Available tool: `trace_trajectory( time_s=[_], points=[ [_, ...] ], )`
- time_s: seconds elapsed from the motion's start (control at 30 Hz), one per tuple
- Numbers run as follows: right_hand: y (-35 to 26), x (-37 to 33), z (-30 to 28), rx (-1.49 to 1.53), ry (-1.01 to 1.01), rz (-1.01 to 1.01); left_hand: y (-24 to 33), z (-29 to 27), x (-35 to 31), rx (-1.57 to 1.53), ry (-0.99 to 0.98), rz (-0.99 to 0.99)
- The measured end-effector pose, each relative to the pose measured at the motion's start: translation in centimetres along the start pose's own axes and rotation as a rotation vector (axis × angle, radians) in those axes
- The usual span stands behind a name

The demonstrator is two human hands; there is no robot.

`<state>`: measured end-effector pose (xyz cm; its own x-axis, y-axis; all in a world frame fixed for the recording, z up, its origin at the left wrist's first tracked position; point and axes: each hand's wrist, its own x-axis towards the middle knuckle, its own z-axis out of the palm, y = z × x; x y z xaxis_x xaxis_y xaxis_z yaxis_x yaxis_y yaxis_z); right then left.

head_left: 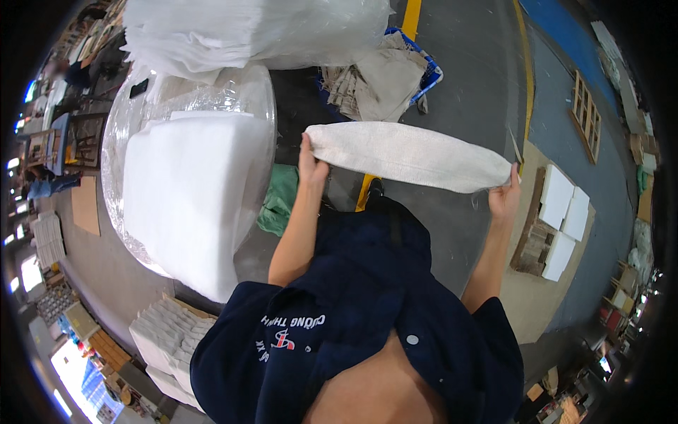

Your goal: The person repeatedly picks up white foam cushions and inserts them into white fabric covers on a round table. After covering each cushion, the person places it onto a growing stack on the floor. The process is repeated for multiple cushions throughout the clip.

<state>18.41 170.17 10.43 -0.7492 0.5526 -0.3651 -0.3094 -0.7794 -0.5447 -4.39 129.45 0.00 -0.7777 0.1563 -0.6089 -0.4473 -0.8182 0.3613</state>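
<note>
I hold a long cream-white fabric piece (pixel 409 155) stretched out flat in front of me. My left hand (pixel 309 167) grips its left end, and my right hand (pixel 504 195) grips its right end. The piece hangs level above the grey floor, a little ahead of my dark blue shirt (pixel 367 297). Both forearms reach up from the lower edge.
A big clear plastic bag of white padding (pixel 191 191) stands at my left, with more white bales (pixel 240 28) behind it. A blue crate of beige cloths (pixel 385 78) sits ahead. Green cloth (pixel 282 198) lies on the floor. White foam blocks (pixel 561 215) rest on a pallet at right.
</note>
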Motion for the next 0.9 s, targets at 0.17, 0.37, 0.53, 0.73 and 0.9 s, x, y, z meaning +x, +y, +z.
trace_trajectory(
  time_s=[0.17,0.37,0.53,0.73,0.9],
  points=[
    [2.5,0.5,2.4,-0.043,0.083,0.037,5.3,-3.6,0.3,0.217,-0.064,-0.007],
    [3.0,2.4,7.1,-0.099,0.175,-0.126,3.6,-5.3,-1.2,0.156,0.08,-0.008],
    [-2.0,3.5,5.6,-0.238,0.062,-0.289,0.4,-2.7,-5.1,0.818,-0.036,-0.203],
    [-3.6,3.4,10.4,-0.544,0.037,-0.196,0.6,-3.4,-8.6,0.813,0.019,-0.37],
    [-5.8,4.6,8.9,-0.607,0.123,-0.215,-2.0,-4.1,-7.8,0.203,0.124,-0.133]
  ],
)
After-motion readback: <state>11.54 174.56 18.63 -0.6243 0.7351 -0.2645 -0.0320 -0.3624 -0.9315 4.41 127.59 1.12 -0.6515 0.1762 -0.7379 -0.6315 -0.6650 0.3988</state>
